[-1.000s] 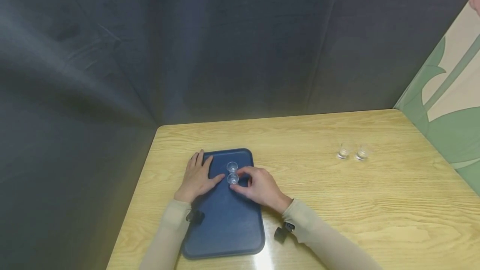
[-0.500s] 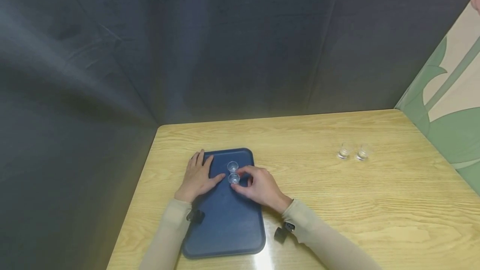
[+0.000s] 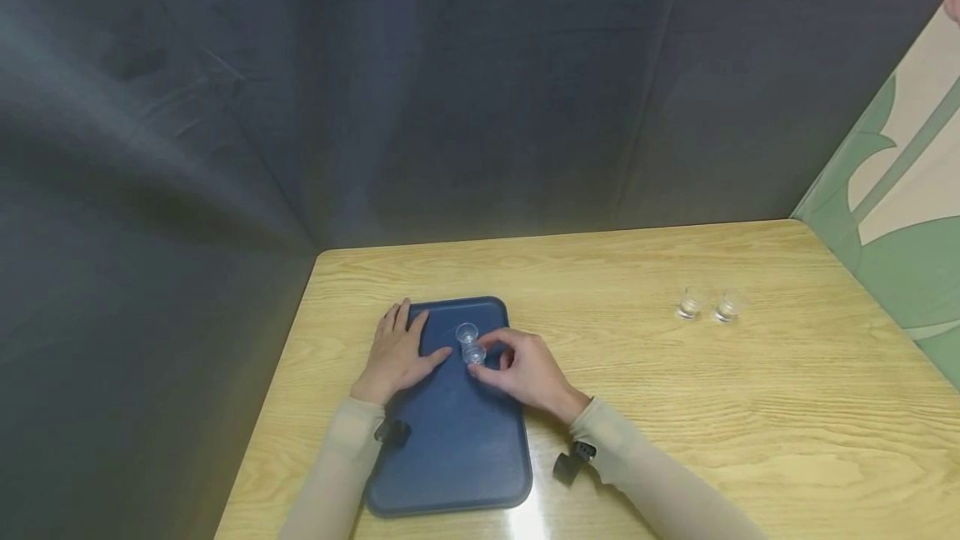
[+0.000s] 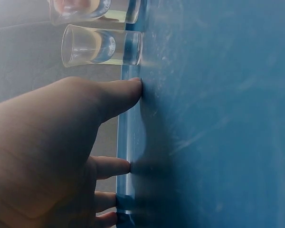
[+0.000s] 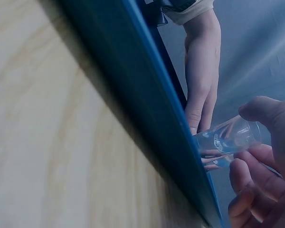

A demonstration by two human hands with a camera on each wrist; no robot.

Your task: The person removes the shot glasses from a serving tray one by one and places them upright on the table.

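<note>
The right hand (image 3: 525,372) sits over the far part of a blue tray (image 3: 457,440), its thumb and fingertips pinching a small clear glass (image 3: 474,353) that stands on the tray; the other fingers are curled beneath. From the right wrist view the glass (image 5: 228,138) lies just ahead of the fingertips (image 5: 256,110), at the tray's raised rim (image 5: 147,90), with its base toward the tray.

A second small glass (image 3: 466,332) stands just beyond the first, close beside it and nearer the tray's far edge; whether the two touch cannot be told.

The left hand (image 3: 397,352) lies flat on the tray's far left corner, fingers straight and spread, holding nothing. Its thumb points toward the pinched glass and ends just beside it. In the left wrist view the thumb tip (image 4: 128,90) presses on the tray surface (image 4: 218,123), with a glass (image 4: 102,46) just past it.

Two more small glasses (image 3: 708,304) stand side by side on the wooden table (image 3: 750,407), well apart from both hands, toward the right.
</note>
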